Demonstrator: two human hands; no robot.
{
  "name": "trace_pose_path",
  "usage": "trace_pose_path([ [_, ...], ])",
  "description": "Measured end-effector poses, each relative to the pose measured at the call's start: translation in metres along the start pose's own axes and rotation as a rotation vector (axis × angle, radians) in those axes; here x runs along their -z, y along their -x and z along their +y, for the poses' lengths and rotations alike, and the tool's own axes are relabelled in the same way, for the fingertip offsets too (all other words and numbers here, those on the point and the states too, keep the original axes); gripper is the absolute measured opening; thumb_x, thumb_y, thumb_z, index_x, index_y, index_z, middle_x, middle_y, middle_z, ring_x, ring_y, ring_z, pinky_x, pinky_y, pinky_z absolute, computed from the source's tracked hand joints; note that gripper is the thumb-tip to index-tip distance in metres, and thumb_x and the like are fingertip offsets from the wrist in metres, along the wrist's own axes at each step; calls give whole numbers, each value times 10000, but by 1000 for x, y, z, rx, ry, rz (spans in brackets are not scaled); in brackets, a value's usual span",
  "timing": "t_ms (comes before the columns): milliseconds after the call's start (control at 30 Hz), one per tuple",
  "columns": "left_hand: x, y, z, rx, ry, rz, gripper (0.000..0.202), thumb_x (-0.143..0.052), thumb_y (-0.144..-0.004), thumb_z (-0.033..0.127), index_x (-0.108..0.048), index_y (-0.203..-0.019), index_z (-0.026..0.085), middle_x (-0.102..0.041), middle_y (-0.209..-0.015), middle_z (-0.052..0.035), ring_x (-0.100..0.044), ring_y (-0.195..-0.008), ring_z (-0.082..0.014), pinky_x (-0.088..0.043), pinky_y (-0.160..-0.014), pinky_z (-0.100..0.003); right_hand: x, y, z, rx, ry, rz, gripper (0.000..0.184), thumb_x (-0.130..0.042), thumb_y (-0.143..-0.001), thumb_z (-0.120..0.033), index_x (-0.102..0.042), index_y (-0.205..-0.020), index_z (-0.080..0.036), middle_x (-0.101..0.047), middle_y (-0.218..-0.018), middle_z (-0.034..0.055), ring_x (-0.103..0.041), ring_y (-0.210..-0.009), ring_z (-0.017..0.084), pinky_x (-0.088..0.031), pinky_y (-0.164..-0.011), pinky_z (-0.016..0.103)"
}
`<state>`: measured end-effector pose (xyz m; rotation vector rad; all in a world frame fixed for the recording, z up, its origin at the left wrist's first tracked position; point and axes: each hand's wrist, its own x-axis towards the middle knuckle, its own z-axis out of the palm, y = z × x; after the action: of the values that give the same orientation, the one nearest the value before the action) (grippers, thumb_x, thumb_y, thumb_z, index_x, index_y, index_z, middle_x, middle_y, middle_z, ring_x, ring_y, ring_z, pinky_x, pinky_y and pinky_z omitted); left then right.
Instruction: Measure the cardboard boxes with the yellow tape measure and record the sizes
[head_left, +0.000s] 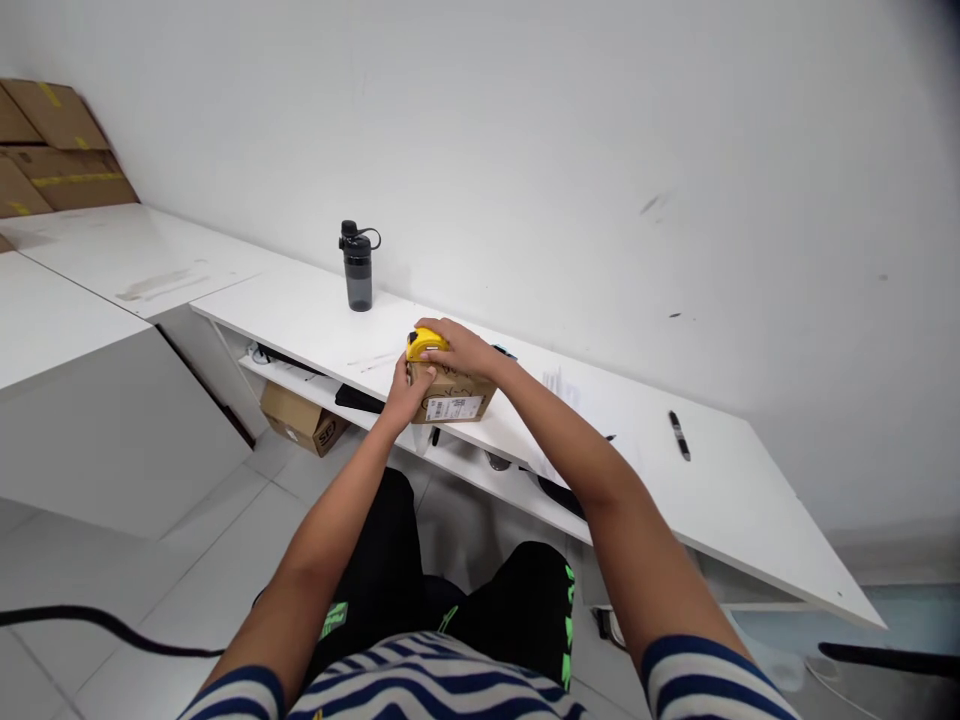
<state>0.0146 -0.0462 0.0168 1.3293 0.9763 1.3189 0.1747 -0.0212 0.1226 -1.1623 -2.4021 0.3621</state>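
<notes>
A small cardboard box point(478, 388) with a white label and dark handwriting stands at the front edge of the white desk. Over its top left corner sits a yellow tape measure point(429, 342). My right hand point(461, 345) is closed around the tape measure, fingers over its top and thumb below. At the box's left side is my left hand point(409, 393), its thumb lying on the upper face and its fingers close to the tape measure's lower end. Whether any blade is pulled out cannot be made out.
On the white desk point(300, 290), a dark water bottle point(358, 270) stands by the wall. A black pen point(679, 436) lies at the right, with papers point(562, 395) behind my right forearm. Another cardboard box point(300, 415) sits below at left; stacked boxes point(67, 150) fill the far left corner.
</notes>
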Motion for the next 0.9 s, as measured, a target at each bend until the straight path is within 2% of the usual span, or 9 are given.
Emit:
trace_pose_path([
  [67, -1, -2, -2, 24, 58, -22, 710, -645, -854, 448, -401, -1476, 209, -567, -1421, -126, -563, -1296, -287, -444, -1108, -447, 5, -3, -3, -35, 116, -56, 537, -562, -913, -370, -482, -1433, -262, -600, -1275, 106, -600, -1116, 275, -459, -987, 440],
  [200, 0, -6, -4, 14, 80, -55, 818, -590, -876, 384, -202, -1583, 245, -593, -1403, -106, -620, -1224, -269, -458, -1095, -478, 16, -4, -11, -113, 279, -132, 529, -560, -927, -366, -473, -1439, -265, -600, -1234, 124, -625, -1046, 287, -470, -905, 405],
  [233, 0, -6, -3, -18, 48, -44, 791, -575, -884, 367, -223, -1584, 259, -579, -1433, -91, -602, -1257, -266, -438, -1119, -469, 18, -3, -13, -125, 305, -146, 521, -556, -930, -368, -474, -1434, -264, -601, -1232, 127, -628, -1030, 286, -469, -887, 395],
  [333, -1, -3, 3, -103, -121, 19, 581, -528, -902, 314, -475, -1477, 259, -537, -1505, -38, -494, -1391, -254, -352, -1200, -410, 27, 7, -20, -165, 370, -189, 510, -548, -935, -380, -475, -1425, -259, -603, -1219, 134, -630, -981, 279, -459, -836, 371],
  [433, 0, 1, 9, -128, -322, 47, 484, -482, -925, 311, -581, -1396, 255, -573, -1475, -31, -506, -1380, -257, -358, -1195, -414, 40, 26, -19, -239, 406, -230, 512, -545, -936, -387, -468, -1428, -268, -593, -1213, 138, -624, -956, 271, -446, -801, 356],
  [533, 3, 2, 11, -143, -438, 48, 486, -466, -939, 340, -574, -1407, 264, -598, -1446, -40, -548, -1335, -265, -389, -1167, -430, 57, 53, -7, -320, 389, -255, 483, -555, -926, -385, -488, -1397, -298, -583, -1183, 122, -617, -929, 260, -439, -781, 355],
  [633, 4, -1, 13, -136, -456, 48, 479, -465, -935, 344, -579, -1394, 263, -606, -1434, -44, -559, -1320, -266, -404, -1151, -434, 70, 81, 13, -364, 348, -215, 447, -567, -908, -356, -516, -1349, -307, -578, -1134, 101, -606, -896, 240, -441, -780, 355],
  [800, 4, -4, 11, -170, -440, 41, 472, -456, -934, 330, -582, -1384, 262, -590, -1452, -34, -539, -1338, -250, -393, -1161, -413, 75, 109, 45, -398, 279, -150, 479, -580, -875, -335, -515, -1350, -313, -581, -1137, 88, -597, -898, 230, -455, -810, 372],
  [900, 4, -7, 6, -191, -426, 36, 479, -456, -936, 336, -577, -1392, 256, -582, -1459, -43, -531, -1345, -247, -379, -1174, -410, 76, 115, 52, -381, 226, -135, 497, -582, -872, -360, -517, -1360, -294, -589, -1170, 101, -603, -947, 246, -469, -848, 396],
])
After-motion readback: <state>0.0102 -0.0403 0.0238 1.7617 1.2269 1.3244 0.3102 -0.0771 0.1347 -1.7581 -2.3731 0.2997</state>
